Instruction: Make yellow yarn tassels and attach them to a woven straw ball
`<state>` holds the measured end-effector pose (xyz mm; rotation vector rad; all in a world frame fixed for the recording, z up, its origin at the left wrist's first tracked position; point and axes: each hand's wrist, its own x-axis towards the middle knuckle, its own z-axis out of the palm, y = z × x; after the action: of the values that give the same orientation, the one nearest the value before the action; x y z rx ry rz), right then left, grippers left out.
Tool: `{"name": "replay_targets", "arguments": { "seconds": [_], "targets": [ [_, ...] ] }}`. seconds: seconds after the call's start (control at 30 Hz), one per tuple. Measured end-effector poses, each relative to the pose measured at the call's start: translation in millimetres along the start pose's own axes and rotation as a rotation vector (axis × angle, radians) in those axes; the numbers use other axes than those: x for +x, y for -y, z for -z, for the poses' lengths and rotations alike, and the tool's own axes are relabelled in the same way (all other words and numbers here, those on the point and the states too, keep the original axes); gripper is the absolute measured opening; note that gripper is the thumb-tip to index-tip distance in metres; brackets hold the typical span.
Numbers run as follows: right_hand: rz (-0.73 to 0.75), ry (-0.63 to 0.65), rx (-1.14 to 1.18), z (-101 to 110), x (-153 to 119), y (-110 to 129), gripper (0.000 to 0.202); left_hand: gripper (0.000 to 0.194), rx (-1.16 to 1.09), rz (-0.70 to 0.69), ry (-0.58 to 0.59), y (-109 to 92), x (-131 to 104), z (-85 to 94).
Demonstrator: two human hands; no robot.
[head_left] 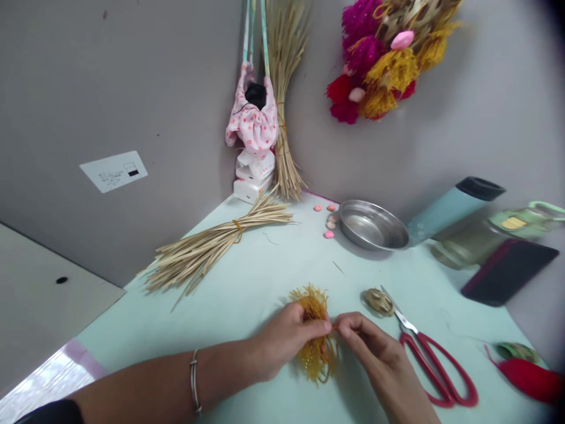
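Observation:
My left hand (289,330) is closed around the middle of a bundle of golden-yellow yarn (318,359), whose frayed ends stick out above and below the fingers. Close beside it, my right hand (371,347) pinches a short end of orange-yellow strand (335,327) at the bundle's right side. The fingertips of both hands almost meet there. To the right of my right hand lie red-handled scissors (419,341), blades toward the back. A small coiled tan piece (378,301) lies by their tips.
A tied straw bundle (220,238) lies at the back left. Behind my hands are several pink pieces (329,234), a metal bowl (373,227), a light-blue tumbler (454,209), a greenish jug (472,241) and a dark tablet-like slab (509,272). Something red (529,380) lies at the right edge.

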<state>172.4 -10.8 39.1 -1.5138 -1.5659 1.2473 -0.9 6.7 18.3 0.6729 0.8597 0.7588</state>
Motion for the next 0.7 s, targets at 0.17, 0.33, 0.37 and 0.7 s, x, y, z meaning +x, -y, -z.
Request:
{"name": "replay_targets", "arguments": {
  "seconds": [0.17, 0.33, 0.37, 0.7],
  "targets": [
    [-0.002, 0.008, 0.012, -1.1, 2.1, -0.3, 0.025, 0.035, 0.002, -0.022, 0.022, 0.2, -0.2, -0.1],
    [0.005, 0.006, 0.033, -3.9, 2.6, -1.9, 0.023, 0.030, 0.036, -0.034, 0.050, 0.2, -0.7, 0.5],
    [0.014, -0.006, 0.039, -4.5, 2.2, -1.6, 0.022, 0.029, 0.046, -0.035, 0.062, 0.5, -0.5, 0.8],
    [0.065, -0.065, 0.033, -9.5, 0.3, 4.3, 0.015, 0.023, 0.095, -0.032, 0.066, 1.8, 1.0, 0.9]
  ]
}}
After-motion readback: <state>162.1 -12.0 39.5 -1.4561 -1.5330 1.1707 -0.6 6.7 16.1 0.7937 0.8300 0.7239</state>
